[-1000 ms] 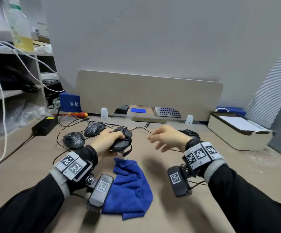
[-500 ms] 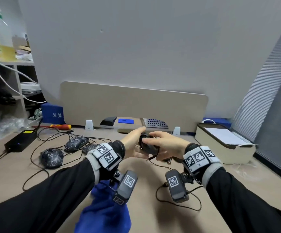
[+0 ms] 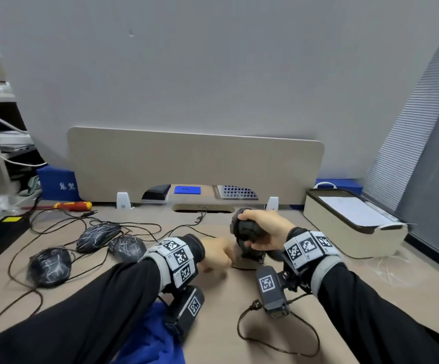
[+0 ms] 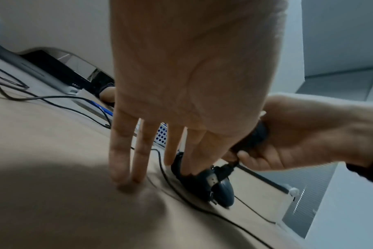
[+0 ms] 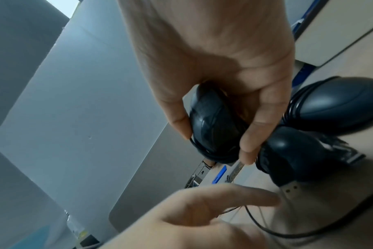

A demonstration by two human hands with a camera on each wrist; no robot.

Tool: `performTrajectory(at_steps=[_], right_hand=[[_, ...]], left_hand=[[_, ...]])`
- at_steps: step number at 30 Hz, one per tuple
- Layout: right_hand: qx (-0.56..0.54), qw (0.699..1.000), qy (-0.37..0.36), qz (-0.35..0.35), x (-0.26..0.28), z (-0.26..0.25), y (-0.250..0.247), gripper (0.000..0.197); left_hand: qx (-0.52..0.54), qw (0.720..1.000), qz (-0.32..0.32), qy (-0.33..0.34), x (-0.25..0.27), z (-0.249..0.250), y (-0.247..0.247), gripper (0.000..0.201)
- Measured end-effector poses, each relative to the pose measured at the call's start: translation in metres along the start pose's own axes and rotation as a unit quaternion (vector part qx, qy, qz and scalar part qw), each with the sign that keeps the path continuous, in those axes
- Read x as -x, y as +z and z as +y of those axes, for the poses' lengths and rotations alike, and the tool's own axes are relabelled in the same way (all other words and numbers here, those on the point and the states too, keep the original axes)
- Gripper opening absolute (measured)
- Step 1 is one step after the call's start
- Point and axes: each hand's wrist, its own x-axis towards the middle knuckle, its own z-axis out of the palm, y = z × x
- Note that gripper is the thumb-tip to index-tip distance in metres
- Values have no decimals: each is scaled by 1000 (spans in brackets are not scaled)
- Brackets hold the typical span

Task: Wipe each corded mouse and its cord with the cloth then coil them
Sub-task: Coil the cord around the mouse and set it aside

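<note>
Right hand (image 3: 264, 233) curled round a coiled mouse (image 3: 244, 227), lifted just above a second wound mouse (image 5: 292, 151) on the desk (image 3: 239, 298). Left hand (image 4: 181, 84) flat, fingers straight, touching desk beside it. Risks: coil slipping loose on release; loose cord (image 3: 279, 345) near that second mouse snagging.

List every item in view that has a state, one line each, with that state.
Right hand: grips a coiled mouse, lifted off the desk.
Left hand: fingers straight, tips down by a wrapped mouse on the desk.
Three scribbled mice: on the desk, cords uncoiled.
Blue cloth: crumpled on the desk under the left forearm.
Loose cord: looped on the desk.
Screwdriver: lying flat.
</note>
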Motion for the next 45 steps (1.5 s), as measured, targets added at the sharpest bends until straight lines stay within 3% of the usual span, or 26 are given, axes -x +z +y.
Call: performTrajectory(at_steps=[2,4,8,11,15,18,21,25,27,31,34,37,42,45], right_hand=[[8,1000,5,3,-8,3,6,44],[38,999,-10,14,-12,4,14,44],[42,998,-36,19,-9,2,32,28],[15,1000,-24,11,-10,2,50,32],[-72,997,13,-18,-16,7,66,39],[-54,996,60,-43,-16,9,64,21],[18,996,69,-44,-12,11,59,8],[139,989,30,-39,-4,9,58,20],[210,977,29,-34,4,6,53,13],[346,938,-10,0,8,2,40,25],[362,932,-12,-11,10,3,30,27],[363,930,6,-62,10,9,23,24],[350,930,-9,-109,0,21,24,28],[318,943,-26,-99,-3,24,27,27]], left_hand=[[0,1000,11,-28,-1,-4,0,16],[4,998,22,-66,3,-13,-3,22],[-23,990,-37,-135,28,-34,-16,24],[-51,986,-29,-154,39,-39,-21,27],[-40,990,81,-104,34,-35,-20,21],[12,982,175,-71,23,-31,-18,35],[16,988,149,-37,14,-26,-15,56],[-2,996,92,-17,12,-18,-9,52],[-5,995,94,-16,5,-22,-9,64],[9,995,100,5,1,-22,-7,78],[34,990,137,5,8,-13,-3,68],[83,981,173,-25,2,-12,2,76],[147,979,139,-18,-6,-9,1,67],[157,977,141,-7,-11,-10,2,53]])
